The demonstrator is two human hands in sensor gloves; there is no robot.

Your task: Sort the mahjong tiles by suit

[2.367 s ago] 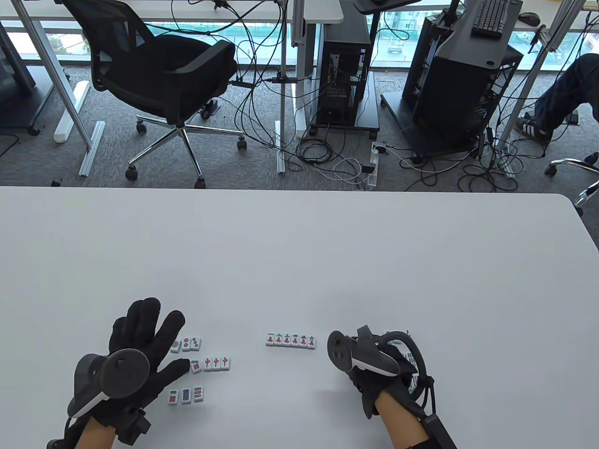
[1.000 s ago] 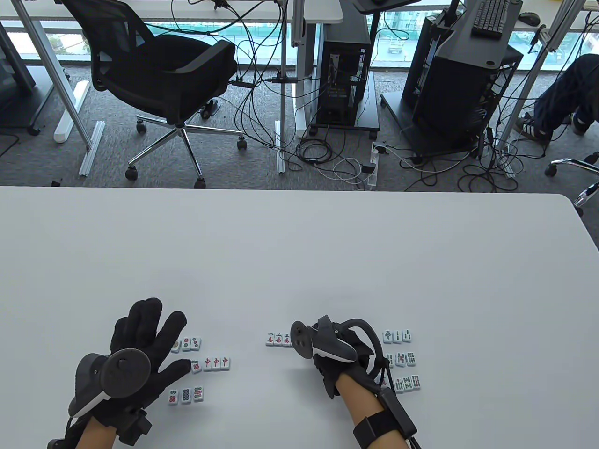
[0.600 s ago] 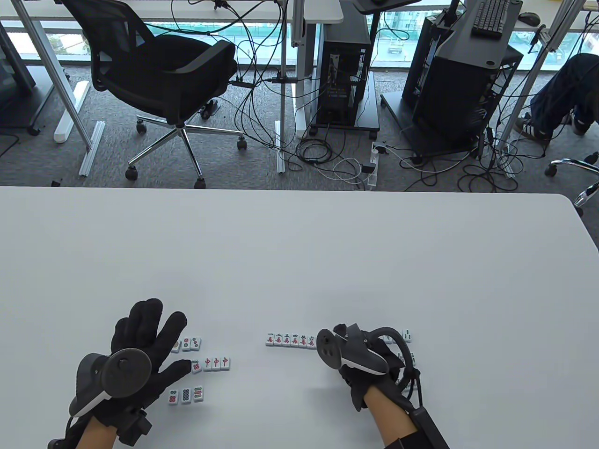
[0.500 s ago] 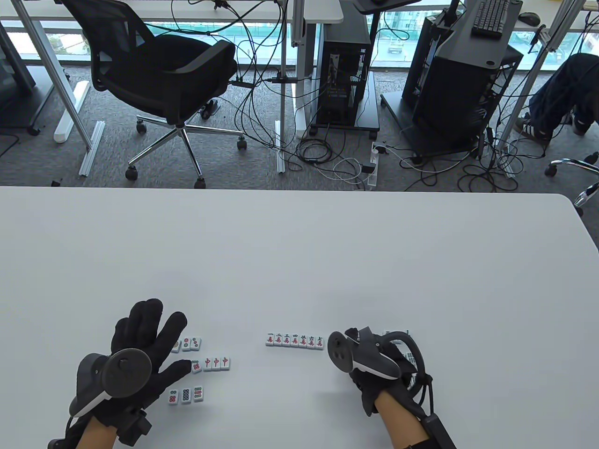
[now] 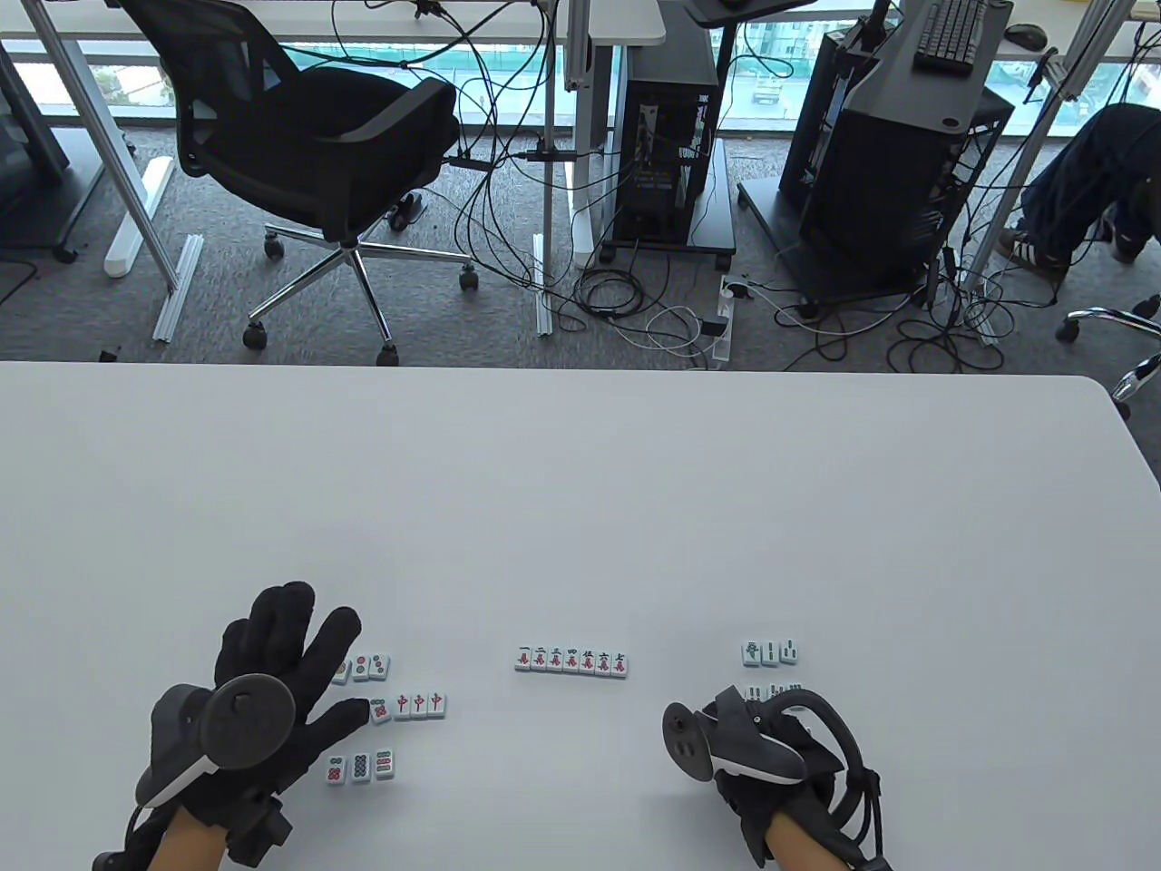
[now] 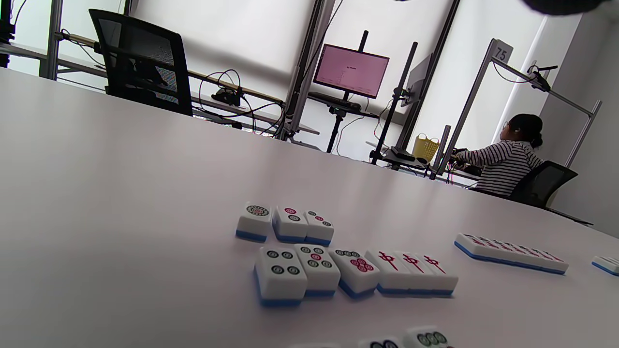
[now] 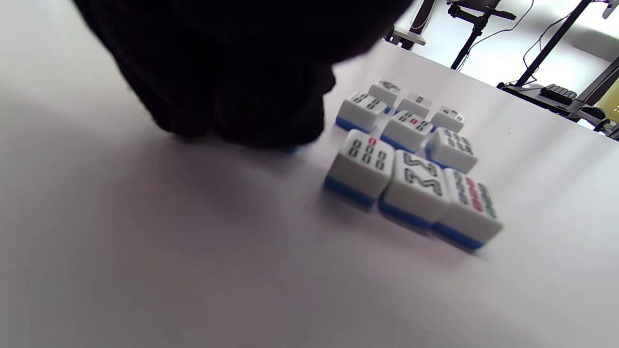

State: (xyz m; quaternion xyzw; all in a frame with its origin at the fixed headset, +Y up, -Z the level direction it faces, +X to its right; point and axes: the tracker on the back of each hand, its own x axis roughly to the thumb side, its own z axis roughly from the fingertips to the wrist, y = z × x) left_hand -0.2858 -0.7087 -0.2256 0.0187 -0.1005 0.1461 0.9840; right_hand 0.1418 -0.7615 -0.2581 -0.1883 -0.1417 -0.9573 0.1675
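Table view: left hand (image 5: 272, 667) fingers spread flat; right hand (image 5: 771, 753) fingers' state unclear

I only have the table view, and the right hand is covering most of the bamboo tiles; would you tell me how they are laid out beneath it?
Observer: The right wrist view shows the bamboo tiles in three rows of three, all face up.
Operator: Thank you. Is the right hand holding a tile?
Observer: I cannot tell. The right hand fills the top of its wrist view as a dark glove just beside the block, and its fingertips are hidden.
Operator: And what is under the left hand's fingers?
Observer: The left hand lies flat. The left wrist view shows three circle tiles side by side ahead of the red-character tiles in the same row.
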